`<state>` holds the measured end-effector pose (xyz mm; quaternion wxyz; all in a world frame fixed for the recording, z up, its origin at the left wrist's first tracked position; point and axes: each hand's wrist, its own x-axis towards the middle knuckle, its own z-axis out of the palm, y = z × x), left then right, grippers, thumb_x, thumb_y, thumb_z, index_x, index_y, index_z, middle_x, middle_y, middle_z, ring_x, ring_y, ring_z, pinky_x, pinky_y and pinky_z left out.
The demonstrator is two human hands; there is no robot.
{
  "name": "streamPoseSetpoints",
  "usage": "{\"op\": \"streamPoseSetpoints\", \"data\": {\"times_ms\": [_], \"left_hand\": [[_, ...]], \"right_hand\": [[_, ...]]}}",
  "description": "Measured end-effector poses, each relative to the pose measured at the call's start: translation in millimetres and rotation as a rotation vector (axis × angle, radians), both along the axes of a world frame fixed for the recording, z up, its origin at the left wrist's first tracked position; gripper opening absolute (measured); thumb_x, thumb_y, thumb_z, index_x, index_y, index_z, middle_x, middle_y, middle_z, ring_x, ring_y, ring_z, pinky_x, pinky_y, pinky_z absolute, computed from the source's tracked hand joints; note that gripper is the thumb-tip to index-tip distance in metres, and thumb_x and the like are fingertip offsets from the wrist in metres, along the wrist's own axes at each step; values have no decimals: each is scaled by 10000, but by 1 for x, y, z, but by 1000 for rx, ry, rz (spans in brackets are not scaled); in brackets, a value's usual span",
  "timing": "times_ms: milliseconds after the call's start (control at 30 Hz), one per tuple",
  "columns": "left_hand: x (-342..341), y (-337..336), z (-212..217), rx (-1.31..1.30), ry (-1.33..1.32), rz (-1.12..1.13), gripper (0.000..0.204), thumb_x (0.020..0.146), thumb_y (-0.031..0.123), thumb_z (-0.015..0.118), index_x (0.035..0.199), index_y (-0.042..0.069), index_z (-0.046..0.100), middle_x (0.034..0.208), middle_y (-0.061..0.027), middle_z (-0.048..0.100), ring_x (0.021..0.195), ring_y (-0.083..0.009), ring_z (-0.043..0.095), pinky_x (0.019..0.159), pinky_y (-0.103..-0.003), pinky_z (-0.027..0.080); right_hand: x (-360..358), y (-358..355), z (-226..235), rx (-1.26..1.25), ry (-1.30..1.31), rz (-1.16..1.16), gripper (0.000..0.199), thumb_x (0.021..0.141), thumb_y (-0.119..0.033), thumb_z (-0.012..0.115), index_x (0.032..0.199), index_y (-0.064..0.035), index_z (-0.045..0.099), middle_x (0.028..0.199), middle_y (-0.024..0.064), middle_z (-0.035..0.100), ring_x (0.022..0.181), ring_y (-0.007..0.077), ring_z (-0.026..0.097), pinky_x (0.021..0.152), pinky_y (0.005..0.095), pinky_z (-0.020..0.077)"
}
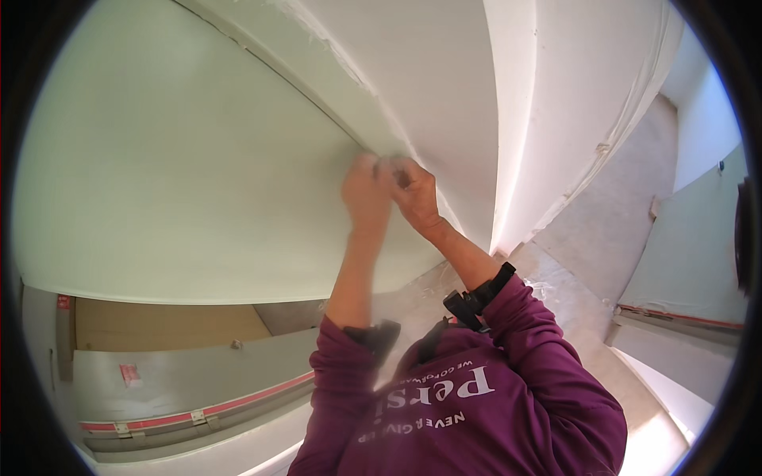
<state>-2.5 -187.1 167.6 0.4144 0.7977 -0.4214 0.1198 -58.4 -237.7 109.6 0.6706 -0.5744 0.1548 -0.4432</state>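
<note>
**Both hands working at a wall seam**

The person's left hand [363, 193] and right hand [413, 193] are pressing together, raised high at the seam [349, 131] where a pale green panel [175, 166] is meeting a white wall [444, 87]. The left hand is blurring, its fingers curled toward the seam; I cannot tell whether they are grasping anything. The right fingers [399, 176] are pinching around something small and dark, too small to identify. Both forearms are reaching steeply upward and far from the body, maroon sleeves [548, 357] pushed back, a dark band [484, 292] sitting on the right forearm.

Judging from this, the risk is that the small piece is slipping from the pinch, since both hands are crowding one spot at full stretch. Rough plaster along the seam is flaking, so pressure could be chipping more away.

Near left, a grey board with a red stripe [198, 408] is lying low.
</note>
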Motion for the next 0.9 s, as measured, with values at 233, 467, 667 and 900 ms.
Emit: {"op": "streamPoseSetpoints", "data": {"times_ms": [233, 467, 667, 900], "left_hand": [[-1, 2, -3, -81, 93, -40, 136, 744, 10, 538, 640, 26, 452, 568, 19, 432, 535, -74, 364, 482, -233, 357], [-5, 6, -8, -180, 132, -29, 165, 720, -5, 537, 618, 32, 413, 581, 35, 371, 549, -57, 314, 483, -206, 310], [-7, 15, -27, -205, 162, -24, 136, 735, 14, 546, 653, 35, 440, 602, 38, 384, 550, -54, 322, 493, -202, 315], [-10, 1, -24, -168, 39, 45, 137, 785, 101, 603, 726, 34, 499, 576, 22, 441, 523, -65, 372, 488, -225, 354]], "right_hand": [[-13, 4, 4, -38, -78, -139, 134, 752, -30, 594, 874, -16, 540, 631, 6, 514, 537, 56, 448, 486, 210, 381], [-24, -1, 7, -11, -65, -187, 127, 794, -56, 562, 910, -10, 544, 645, 9, 517, 531, 60, 451, 490, 208, 379], [-31, -7, 16, -15, 102, -88, 208, 845, -190, 501, 863, 8, 560, 606, 79, 507, 498, 147, 444, 497, 277, 388], [-26, -12, 6, -17, 111, -83, 175, 859, -144, 477, 877, 17, 543, 610, 26, 437, 556, 88, 390, 522, 231, 363]]}}
